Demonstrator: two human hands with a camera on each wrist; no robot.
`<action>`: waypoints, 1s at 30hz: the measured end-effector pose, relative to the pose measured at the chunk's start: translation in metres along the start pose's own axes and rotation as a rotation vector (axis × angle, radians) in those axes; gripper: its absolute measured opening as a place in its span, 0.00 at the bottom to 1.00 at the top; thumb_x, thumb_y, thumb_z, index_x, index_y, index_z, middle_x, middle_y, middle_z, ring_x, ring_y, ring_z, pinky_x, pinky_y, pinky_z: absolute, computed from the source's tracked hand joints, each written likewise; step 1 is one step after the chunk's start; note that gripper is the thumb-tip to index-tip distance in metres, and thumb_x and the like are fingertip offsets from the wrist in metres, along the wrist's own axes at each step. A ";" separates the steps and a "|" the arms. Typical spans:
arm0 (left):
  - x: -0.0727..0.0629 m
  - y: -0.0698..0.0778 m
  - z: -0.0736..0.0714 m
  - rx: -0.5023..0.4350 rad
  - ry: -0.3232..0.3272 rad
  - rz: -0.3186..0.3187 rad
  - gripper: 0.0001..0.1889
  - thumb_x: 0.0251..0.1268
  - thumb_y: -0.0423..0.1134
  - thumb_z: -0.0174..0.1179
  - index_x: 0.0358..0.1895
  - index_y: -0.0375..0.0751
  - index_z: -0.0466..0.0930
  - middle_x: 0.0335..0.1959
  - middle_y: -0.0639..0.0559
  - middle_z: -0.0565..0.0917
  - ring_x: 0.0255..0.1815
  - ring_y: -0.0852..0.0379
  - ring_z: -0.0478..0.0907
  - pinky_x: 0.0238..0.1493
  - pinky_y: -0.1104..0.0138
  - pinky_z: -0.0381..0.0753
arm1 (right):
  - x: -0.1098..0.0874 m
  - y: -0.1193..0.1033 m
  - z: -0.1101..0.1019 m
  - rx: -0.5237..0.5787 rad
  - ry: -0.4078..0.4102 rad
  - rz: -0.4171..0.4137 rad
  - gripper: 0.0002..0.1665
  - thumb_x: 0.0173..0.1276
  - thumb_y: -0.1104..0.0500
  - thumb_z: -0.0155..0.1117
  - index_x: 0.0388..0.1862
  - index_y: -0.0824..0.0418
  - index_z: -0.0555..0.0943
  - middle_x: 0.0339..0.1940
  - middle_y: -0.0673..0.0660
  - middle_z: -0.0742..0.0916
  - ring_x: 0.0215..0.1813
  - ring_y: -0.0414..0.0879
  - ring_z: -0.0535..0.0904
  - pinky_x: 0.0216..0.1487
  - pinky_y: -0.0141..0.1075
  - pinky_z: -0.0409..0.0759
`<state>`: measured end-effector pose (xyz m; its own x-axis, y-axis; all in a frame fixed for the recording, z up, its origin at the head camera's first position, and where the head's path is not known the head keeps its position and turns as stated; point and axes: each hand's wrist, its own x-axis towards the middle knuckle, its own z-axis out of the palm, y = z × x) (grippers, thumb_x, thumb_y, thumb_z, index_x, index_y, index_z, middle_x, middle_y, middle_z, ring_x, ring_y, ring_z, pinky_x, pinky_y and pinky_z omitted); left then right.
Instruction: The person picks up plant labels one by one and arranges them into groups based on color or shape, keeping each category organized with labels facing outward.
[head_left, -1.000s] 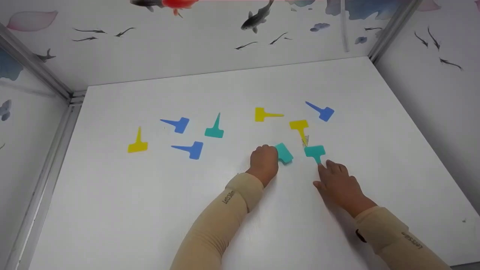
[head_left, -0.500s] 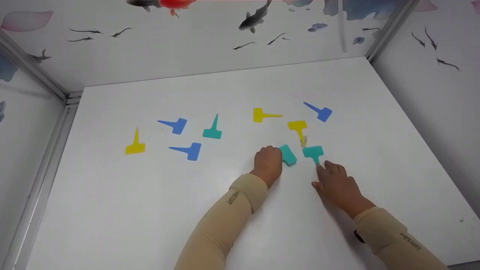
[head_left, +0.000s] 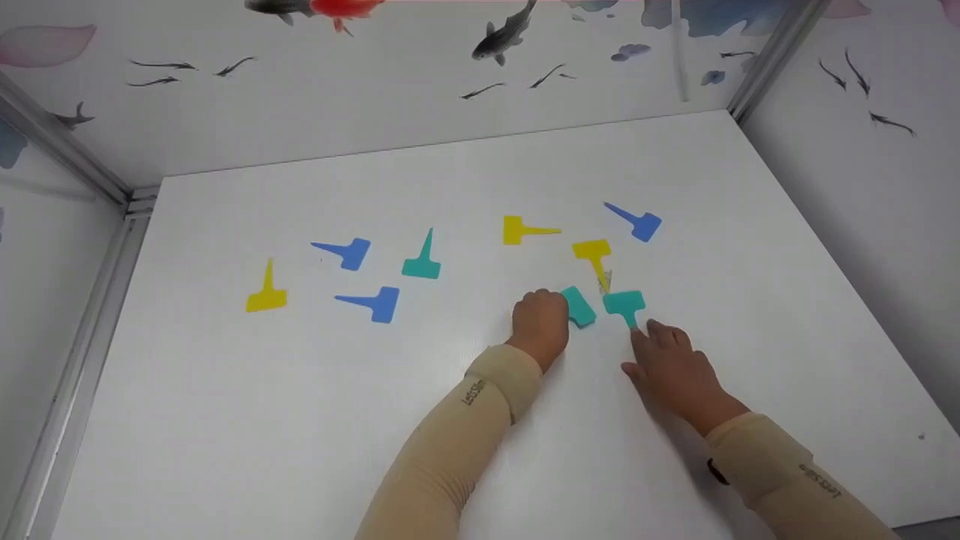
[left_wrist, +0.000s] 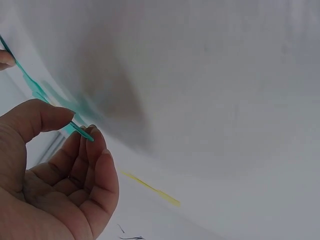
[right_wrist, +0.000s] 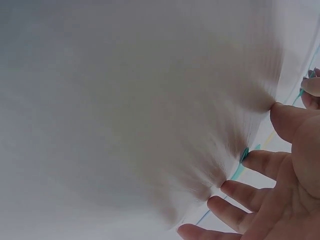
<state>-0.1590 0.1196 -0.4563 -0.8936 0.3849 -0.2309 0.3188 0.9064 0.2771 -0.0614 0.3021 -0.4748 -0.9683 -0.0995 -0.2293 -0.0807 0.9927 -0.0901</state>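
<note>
**The left hand (head_left: 540, 326) has come closer to the right hand (head_left: 675, 371)**

Since one second ago, the left hand has shifted a little toward the right hand, which keeps its place on the white table (head_left: 585, 472).

Nearest to the person is a beige sleeve (head_left: 435, 454) behind the left hand. The left hand pinches a teal tag (head_left: 579, 307) between thumb and fingers; whether it is one piece or several, I cannot tell. The right hand is wide, with fingers spread, and its forefinger touches the stem of a second teal tag (head_left: 624, 301) just ahead.

To the left of the left hand lie a yellow tag (head_left: 267, 301), well apart, two blue tags (head_left: 385, 305) and a third teal tag (head_left: 422, 268). Ahead of both hands are two more yellow tags (head_left: 592, 250) and, farther, another blue tag (head_left: 645, 226). Behind all stands a wall (head_left: 360, 112) with painted fish (head_left: 504, 34).
</note>
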 end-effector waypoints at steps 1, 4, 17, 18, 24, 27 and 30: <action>0.000 0.000 0.000 -0.006 -0.005 -0.001 0.11 0.72 0.34 0.50 0.45 0.39 0.83 0.35 0.49 0.80 0.39 0.55 0.76 0.46 0.63 0.79 | 0.000 0.000 0.000 0.000 -0.001 0.001 0.37 0.72 0.49 0.57 0.71 0.70 0.63 0.68 0.73 0.67 0.68 0.69 0.59 0.51 0.64 0.74; 0.001 0.002 0.000 -0.026 -0.012 -0.004 0.11 0.72 0.34 0.51 0.45 0.40 0.83 0.35 0.49 0.80 0.38 0.56 0.75 0.47 0.63 0.78 | 0.000 -0.002 -0.002 0.005 -0.009 0.009 0.37 0.72 0.49 0.57 0.71 0.70 0.63 0.69 0.73 0.66 0.68 0.69 0.59 0.52 0.64 0.73; 0.000 0.006 0.003 -0.004 -0.001 -0.022 0.10 0.71 0.35 0.52 0.45 0.40 0.84 0.37 0.49 0.82 0.42 0.55 0.78 0.50 0.63 0.78 | 0.000 -0.003 -0.002 0.000 -0.005 0.021 0.38 0.71 0.49 0.58 0.71 0.69 0.63 0.68 0.73 0.67 0.68 0.69 0.60 0.53 0.65 0.73; -0.001 0.007 0.003 -0.015 -0.001 -0.024 0.10 0.71 0.34 0.52 0.45 0.40 0.84 0.37 0.49 0.82 0.42 0.55 0.78 0.50 0.63 0.78 | 0.000 -0.003 -0.001 -0.002 -0.005 0.021 0.38 0.71 0.49 0.58 0.71 0.69 0.63 0.68 0.73 0.67 0.68 0.69 0.60 0.53 0.65 0.73; -0.002 0.007 0.004 -0.027 0.007 -0.013 0.11 0.71 0.33 0.51 0.43 0.39 0.85 0.36 0.48 0.82 0.41 0.54 0.79 0.47 0.62 0.80 | 0.001 -0.002 -0.001 -0.002 -0.024 0.026 0.38 0.72 0.48 0.57 0.71 0.69 0.63 0.69 0.72 0.66 0.69 0.69 0.58 0.53 0.65 0.73; -0.002 0.007 0.003 -0.038 0.004 -0.020 0.11 0.71 0.33 0.50 0.42 0.39 0.84 0.35 0.48 0.82 0.40 0.54 0.79 0.45 0.63 0.80 | 0.001 -0.002 -0.001 0.009 -0.033 0.032 0.38 0.72 0.48 0.56 0.72 0.69 0.62 0.70 0.72 0.65 0.69 0.69 0.57 0.54 0.65 0.72; -0.002 0.007 0.003 -0.056 -0.002 -0.029 0.11 0.72 0.33 0.50 0.43 0.39 0.84 0.35 0.48 0.82 0.39 0.54 0.79 0.45 0.63 0.80 | 0.001 -0.003 -0.002 0.012 -0.035 0.034 0.38 0.72 0.48 0.56 0.72 0.69 0.62 0.70 0.72 0.65 0.70 0.69 0.57 0.54 0.65 0.71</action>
<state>-0.1540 0.1259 -0.4568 -0.9018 0.3586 -0.2411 0.2743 0.9062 0.3219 -0.0623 0.2994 -0.4729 -0.9615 -0.0683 -0.2661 -0.0450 0.9947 -0.0929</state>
